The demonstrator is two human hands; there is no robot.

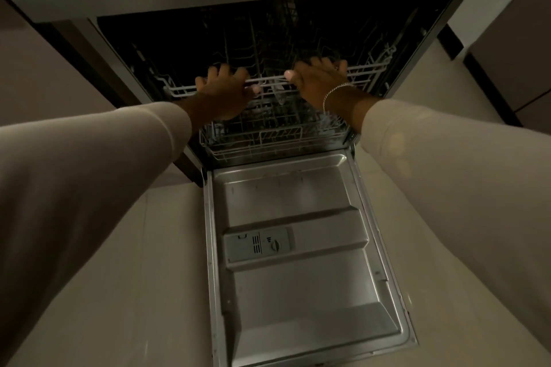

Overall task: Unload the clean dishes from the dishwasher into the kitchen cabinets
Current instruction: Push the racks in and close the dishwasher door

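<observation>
1. Left hand [223, 89] and right hand [319, 80] grip the upper rack [368, 68] by its front rail, set apart, probably for an even pull.
2. Door [298, 286] lies flat below that rack.
3. Dishes in that rack: too dark to tell.

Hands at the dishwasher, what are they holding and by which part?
Left hand and right hand both grip the upper rack by its front rail, side by side.

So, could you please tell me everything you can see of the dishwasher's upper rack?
The upper rack is a pale grey wire basket, seemingly coated metal, level and mostly inside the dark tub, above the lower rack. The left hand and right hand each grip its front rail. Contents are too dark to tell.
</observation>
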